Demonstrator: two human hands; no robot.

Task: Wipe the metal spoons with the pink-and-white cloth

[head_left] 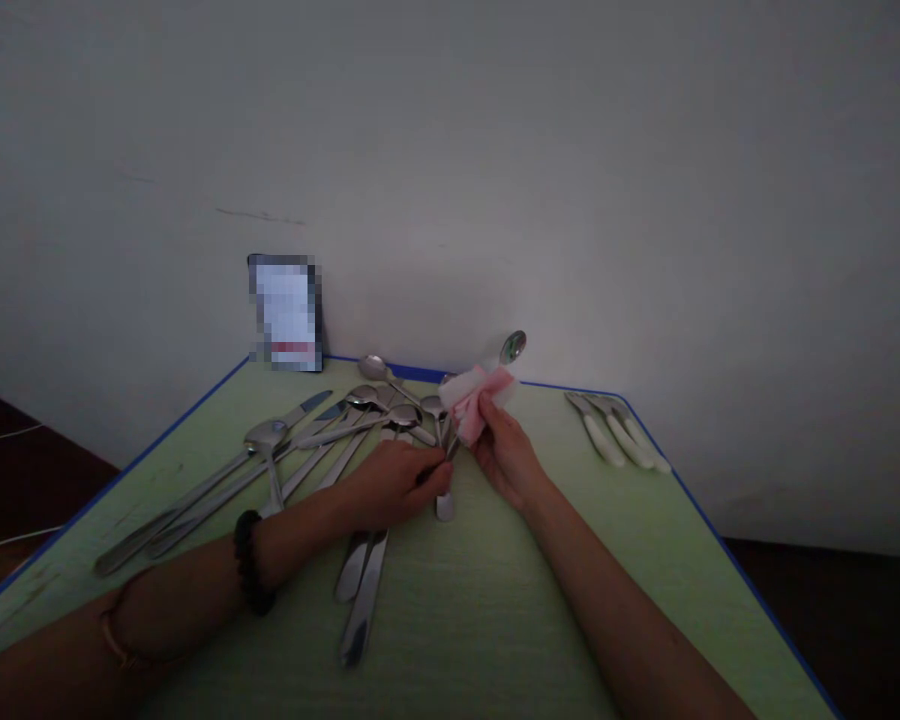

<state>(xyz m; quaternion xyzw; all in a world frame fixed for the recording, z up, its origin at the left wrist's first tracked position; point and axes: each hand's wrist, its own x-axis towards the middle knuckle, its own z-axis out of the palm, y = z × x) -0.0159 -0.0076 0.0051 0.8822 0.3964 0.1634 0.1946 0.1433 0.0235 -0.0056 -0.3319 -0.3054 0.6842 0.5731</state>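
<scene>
My right hand pinches a crumpled pink and white cloth near the table's back edge. A spoon sticks up beyond the cloth, its bowl toward the wall; the cloth hides its middle. My left hand is closed, fingertips together just below the cloth, at what looks like the lower end of that spoon's handle. Beneath and left of my left hand lies a loose pile of metal spoons and knives, partly covered by my left forearm.
Several forks with pale handles lie side by side at the right back. A device with a blurred, lit screen leans on the wall at the left back. The green table has a blue edge.
</scene>
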